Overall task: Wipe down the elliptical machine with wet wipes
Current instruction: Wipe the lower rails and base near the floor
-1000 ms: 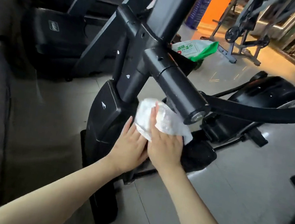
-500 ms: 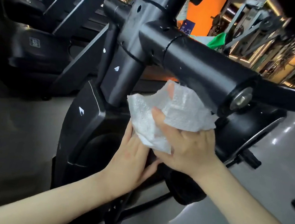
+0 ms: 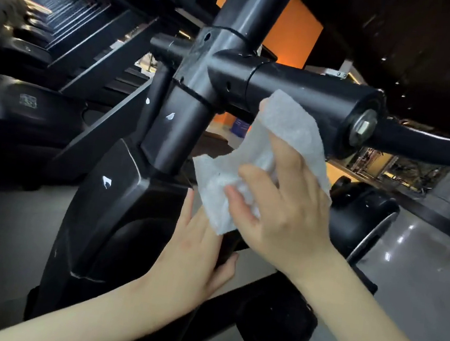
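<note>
The right hand gripped a white wet wipe, its fingers curled into the bunched cloth with the thumb across the lower fold. The wipe's upper corner lay against the underside of the thick horizontal tube of the elliptical machine, near where that tube met the upright post. The left hand was open, fingers straight and close together, pressed flat on the machine's black body just below the wipe; the wipe's lower edge hung over its fingertips, and whether cloth and fingers touched could not be told.

A silver bolt capped the tube's end to the right of the wipe, and a curved black arm ran off from there toward the frame's right edge. White chips marked the paint on the post and body. A rounded black cover sat behind the right hand, partly hidden by it. Blurred treadmills stood in a row to the left, an orange wall showed behind the post, and the glossy grey floor reflected lights.
</note>
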